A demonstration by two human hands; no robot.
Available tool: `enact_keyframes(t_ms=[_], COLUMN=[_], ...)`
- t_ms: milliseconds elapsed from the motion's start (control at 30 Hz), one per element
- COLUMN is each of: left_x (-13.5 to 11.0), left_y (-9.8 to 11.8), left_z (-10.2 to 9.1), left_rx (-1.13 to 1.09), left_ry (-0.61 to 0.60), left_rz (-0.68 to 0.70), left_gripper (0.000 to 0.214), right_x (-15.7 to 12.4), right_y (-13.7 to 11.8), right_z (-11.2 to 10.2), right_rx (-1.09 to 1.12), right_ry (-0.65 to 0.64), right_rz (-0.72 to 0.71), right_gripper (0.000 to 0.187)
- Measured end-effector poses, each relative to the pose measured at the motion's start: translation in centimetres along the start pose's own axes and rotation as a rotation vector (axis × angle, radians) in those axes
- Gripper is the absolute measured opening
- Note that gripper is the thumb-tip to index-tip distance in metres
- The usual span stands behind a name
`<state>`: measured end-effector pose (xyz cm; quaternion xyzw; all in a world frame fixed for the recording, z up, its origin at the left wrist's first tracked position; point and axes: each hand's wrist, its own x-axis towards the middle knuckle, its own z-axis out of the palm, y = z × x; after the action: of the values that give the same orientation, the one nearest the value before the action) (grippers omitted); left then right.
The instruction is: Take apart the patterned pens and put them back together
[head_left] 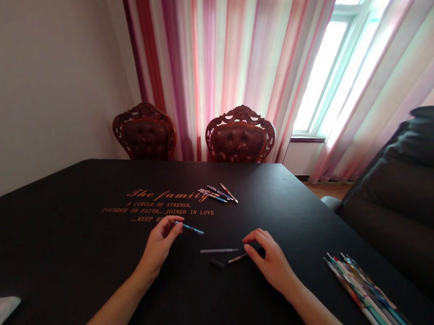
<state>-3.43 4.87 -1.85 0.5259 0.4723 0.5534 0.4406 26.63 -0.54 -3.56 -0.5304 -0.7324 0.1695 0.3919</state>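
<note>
Barrel [192, 229]: slim, blue and patterned, held at a slant a little left of the frame's centre, seemingly clear of the table [80, 245]; we judge it light, stiff and smooth enough to turn in the fingertips, a thumb-and-finger pinch being plenty.
Left hand [160, 240]: thumb and fingers pinched on the barrel's left end, the other end jutting free toward the right.
Right hand [267, 252]: right of centre, fingers curled low over the table, well apart from the left hand; we cannot tell whether its fingertips close on the thin stick [236, 259] or merely touch it.
Thin stick: straight, one end hidden at the right hand; we expect it to be very light and apt to roll, so mid-length suits a hold.
Pale rod [218, 251]: just below the frame's centre, greyish, apparently translucent, tapering to a fine tip at the right; we would spare that tip and lift by the shaft.
Dark cap [217, 263]: a short cylinder just left of the thin stick, likely hard plastic.
Pen pile [215, 196]: printed pens, some crossing, above centre, over the end of gold lettering [166, 194].
Pen bundle [364, 290]: long, multicoloured pens packed side by side, lower right.
</note>
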Motion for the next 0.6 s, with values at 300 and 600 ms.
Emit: enact_keyframes(t_ms=[300,600], left_x=[0.2,0.4], left_y=[0.4,-0.9], left_z=[-0.2,0.1], left_rx=[-0.825,-0.180], left_ry=[-0.202,-0.033], left_rz=[-0.328,-0.111], left_gripper=[0.020,0.021], right_x=[0.0,0.1], right_y=[0.3,0.4], right_z=[0.1,0.2], right_rx=[0.002,-0.028], right_ry=[0.007,0.031], right_rz=[0.006,-0.004], right_gripper=[0.011,0.012])
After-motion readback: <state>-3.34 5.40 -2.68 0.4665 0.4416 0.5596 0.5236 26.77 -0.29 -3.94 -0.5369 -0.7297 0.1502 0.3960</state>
